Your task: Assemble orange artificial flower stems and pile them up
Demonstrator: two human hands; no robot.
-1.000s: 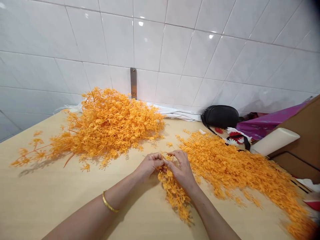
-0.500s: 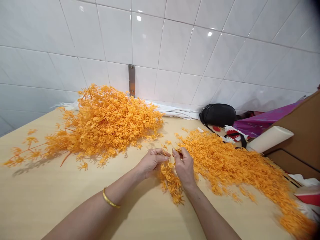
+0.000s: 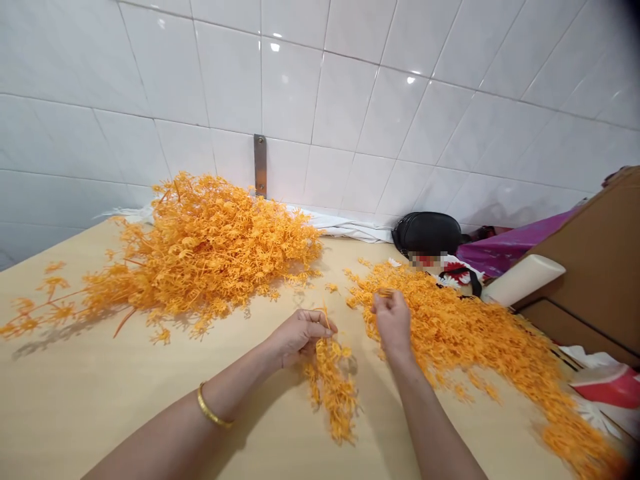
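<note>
My left hand (image 3: 303, 337), with a gold bangle (image 3: 213, 408) on its wrist, pinches the top of a sprig of orange artificial flowers (image 3: 336, 400). The sprig hangs down from the fingers towards the table, its stem end poking out above them. To the right, my right hand (image 3: 395, 327) is closed at the left edge of a heap of loose orange artificial florets (image 3: 465, 327). Orange shows at its fingertips, but I cannot make out whether it is held or lies behind. One loose floret (image 3: 331, 287) lies between the two heaps.
A big bunch of orange flower stems (image 3: 215, 247) fills the back left of the table (image 3: 150, 407). Behind the florets are a black pouch (image 3: 427, 233), red and white flowers, a cream roll (image 3: 527, 279), purple material (image 3: 515, 243) and a cardboard box (image 3: 590, 267). A tiled wall (image 3: 300, 87) closes the back.
My right hand has left the sprig and moved right, to the floret heap. My left hand still pinches the sprig, which now hangs slightly lower. The view has shifted a little.
</note>
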